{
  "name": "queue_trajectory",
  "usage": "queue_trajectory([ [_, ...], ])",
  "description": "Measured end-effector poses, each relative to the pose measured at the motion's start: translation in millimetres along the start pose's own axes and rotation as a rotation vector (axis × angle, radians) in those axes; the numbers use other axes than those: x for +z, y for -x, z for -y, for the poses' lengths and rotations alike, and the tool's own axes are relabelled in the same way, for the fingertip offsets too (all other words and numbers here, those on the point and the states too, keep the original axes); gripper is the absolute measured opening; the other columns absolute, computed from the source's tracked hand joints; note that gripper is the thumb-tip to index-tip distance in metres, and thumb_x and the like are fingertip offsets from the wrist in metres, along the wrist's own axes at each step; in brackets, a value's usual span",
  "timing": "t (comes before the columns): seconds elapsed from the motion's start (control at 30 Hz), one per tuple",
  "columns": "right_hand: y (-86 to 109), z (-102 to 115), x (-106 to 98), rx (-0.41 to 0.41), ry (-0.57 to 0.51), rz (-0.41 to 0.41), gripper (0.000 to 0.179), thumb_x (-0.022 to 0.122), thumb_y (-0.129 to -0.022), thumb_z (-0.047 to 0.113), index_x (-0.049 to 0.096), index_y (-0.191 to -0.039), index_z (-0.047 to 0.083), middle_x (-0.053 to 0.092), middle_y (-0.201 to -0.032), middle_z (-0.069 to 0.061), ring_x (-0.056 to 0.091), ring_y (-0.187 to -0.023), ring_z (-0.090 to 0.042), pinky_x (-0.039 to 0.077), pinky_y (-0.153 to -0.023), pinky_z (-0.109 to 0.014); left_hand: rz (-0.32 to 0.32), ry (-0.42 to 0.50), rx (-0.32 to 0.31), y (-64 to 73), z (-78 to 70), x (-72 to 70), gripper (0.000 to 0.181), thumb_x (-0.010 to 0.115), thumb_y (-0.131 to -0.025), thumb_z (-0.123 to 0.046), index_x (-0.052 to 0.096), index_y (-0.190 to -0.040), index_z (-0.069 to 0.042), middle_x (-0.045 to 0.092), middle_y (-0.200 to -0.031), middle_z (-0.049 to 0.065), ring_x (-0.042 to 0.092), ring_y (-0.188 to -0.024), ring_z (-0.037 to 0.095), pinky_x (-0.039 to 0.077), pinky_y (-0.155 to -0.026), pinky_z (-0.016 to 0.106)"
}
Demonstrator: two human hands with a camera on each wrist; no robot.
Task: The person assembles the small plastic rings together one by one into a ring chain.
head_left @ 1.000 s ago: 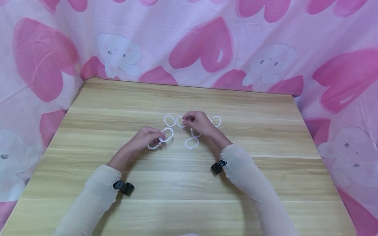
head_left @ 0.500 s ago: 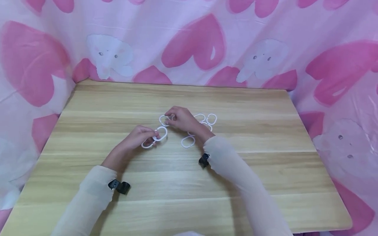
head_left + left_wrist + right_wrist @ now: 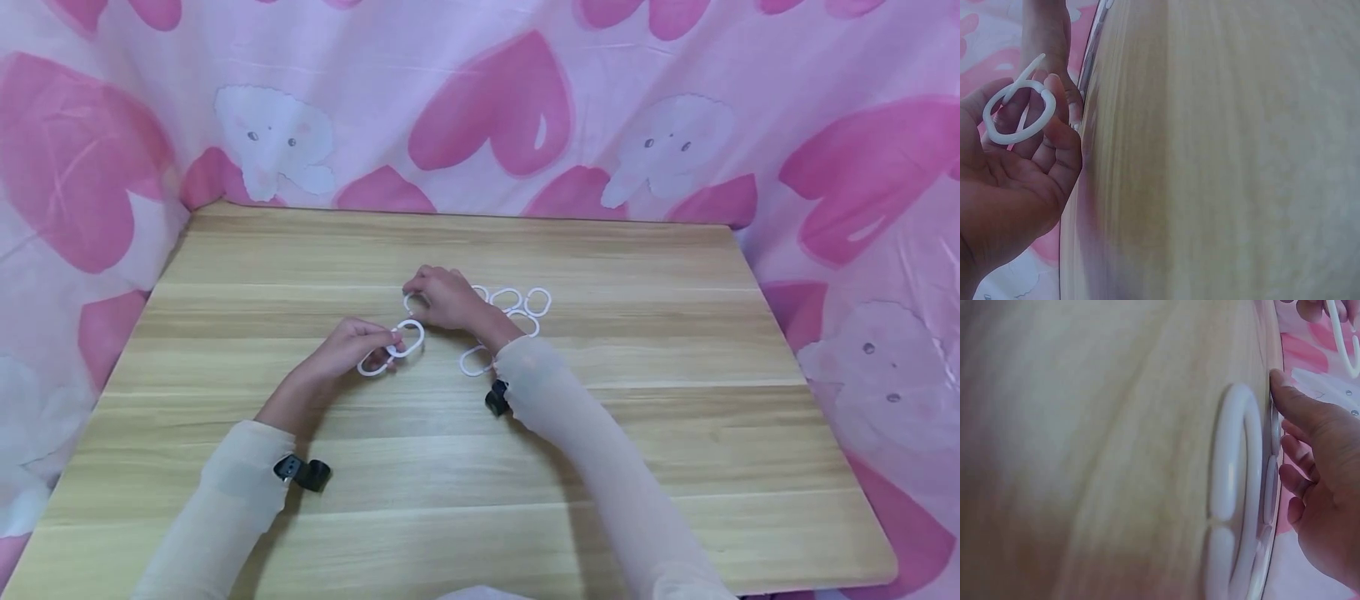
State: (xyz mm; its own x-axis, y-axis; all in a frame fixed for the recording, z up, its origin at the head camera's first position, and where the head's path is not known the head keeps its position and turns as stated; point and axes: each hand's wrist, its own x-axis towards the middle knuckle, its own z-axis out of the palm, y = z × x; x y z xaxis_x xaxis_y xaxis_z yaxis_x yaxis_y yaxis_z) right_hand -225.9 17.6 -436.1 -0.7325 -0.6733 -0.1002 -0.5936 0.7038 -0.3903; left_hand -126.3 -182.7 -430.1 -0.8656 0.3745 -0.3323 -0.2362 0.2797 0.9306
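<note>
Right hand (image 3: 444,298) slid left since a second ago, fingers now curled onto the far-left loose ring (image 3: 411,300), which lies flat just beyond the linked rings (image 3: 390,350) pinched in left hand (image 3: 348,350). Spare rings (image 3: 517,302) trail right on table (image 3: 675,433).

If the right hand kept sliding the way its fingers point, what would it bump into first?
The right hand points leftward across the wooden table; the white ring at its fingertips comes first. Beyond it the way looks free, though depth is unclear.
</note>
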Motion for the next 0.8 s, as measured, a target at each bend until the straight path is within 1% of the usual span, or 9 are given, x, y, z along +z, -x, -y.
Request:
queue_trajectory([
  [0.13,-0.3,-1.6,-1.2,0.013,-0.021,0.018,0.056,0.078,-0.089,0.036,0.062,-0.138,0.016,0.062,-0.129,-0.003,0.058,-0.118,-0.019,0.044,-0.101,-0.036,0.013,0.005,-0.008,-1.4,-0.9,-0.1,0.037,0.054,-0.103,-0.016,0.065,-0.116,0.017,0.075,-0.075,-0.002,0.068,-0.072,0.008,0.053,-0.065,0.021],
  [0.23,0.0,-5.5,-3.0,0.024,-0.024,0.011,0.06,0.08,-0.087,0.039,0.061,-0.14,0.015,0.061,-0.13,-0.004,0.058,-0.118,-0.02,0.045,-0.102,-0.037,0.016,0.006,-0.006,-2.4,-1.0,-0.1,0.036,0.054,-0.102,-0.015,0.066,-0.115,0.017,0.074,-0.074,-0.002,0.067,-0.07,0.008,0.051,-0.063,0.02],
  [0.33,0.5,-9.6,-5.6,0.044,-0.017,0.005,0.062,0.081,-0.085,0.041,0.062,-0.138,0.015,0.062,-0.128,-0.004,0.058,-0.118,-0.02,0.045,-0.102,-0.038,0.013,0.012,-0.009,-2.9,-1.0,0.2,0.036,0.054,-0.102,-0.015,0.066,-0.115,0.017,0.074,-0.073,-0.003,0.067,-0.07,0.007,0.051,-0.063,0.02],
  [0.43,0.4,-12.0,-7.1,0.061,-0.012,0.017,0.061,0.082,-0.083,0.043,0.064,-0.135,0.016,0.063,-0.125,-0.004,0.058,-0.116,-0.021,0.046,-0.102,-0.038,0.013,0.013,-0.016,-2.6,-0.9,0.1,0.037,0.054,-0.102,-0.016,0.065,-0.115,0.017,0.074,-0.074,-0.003,0.067,-0.071,0.007,0.052,-0.064,0.021],
  [0.6,1.4,-8.8,-9.3,0.052,-0.011,0.039,0.059,0.082,-0.084,0.042,0.063,-0.134,0.016,0.065,-0.123,-0.004,0.057,-0.115,-0.022,0.045,-0.102,-0.041,0.006,0.004,-0.023,-1.5,0.0,-0.6,0.038,0.053,-0.103,-0.016,0.065,-0.116,0.017,0.074,-0.073,-0.003,0.067,-0.071,0.007,0.052,-0.065,0.021],
  [0.73,3.4,-5.7,-9.5,0.043,-0.012,0.03,0.056,0.082,-0.085,0.038,0.061,-0.134,0.02,0.068,-0.12,-0.002,0.059,-0.112,-0.02,0.043,-0.102,-0.041,0.006,0.001,-0.03,-1.6,-0.1,-1.0,0.038,0.053,-0.103,-0.018,0.066,-0.115,0.016,0.074,-0.074,-0.003,0.067,-0.072,0.008,0.053,-0.067,0.022],
  [0.8,4.5,-4.9,-9.1,0.034,-0.008,0.02,0.056,0.082,-0.085,0.036,0.06,-0.135,0.021,0.07,-0.117,-0.001,0.061,-0.107,-0.018,0.043,-0.102,-0.04,0.006,0.0,-0.029,-2.0,-0.4,-1.3,0.038,0.053,-0.103,-0.018,0.066,-0.115,0.015,0.075,-0.074,-0.002,0.067,-0.072,0.008,0.053,-0.067,0.022],
])
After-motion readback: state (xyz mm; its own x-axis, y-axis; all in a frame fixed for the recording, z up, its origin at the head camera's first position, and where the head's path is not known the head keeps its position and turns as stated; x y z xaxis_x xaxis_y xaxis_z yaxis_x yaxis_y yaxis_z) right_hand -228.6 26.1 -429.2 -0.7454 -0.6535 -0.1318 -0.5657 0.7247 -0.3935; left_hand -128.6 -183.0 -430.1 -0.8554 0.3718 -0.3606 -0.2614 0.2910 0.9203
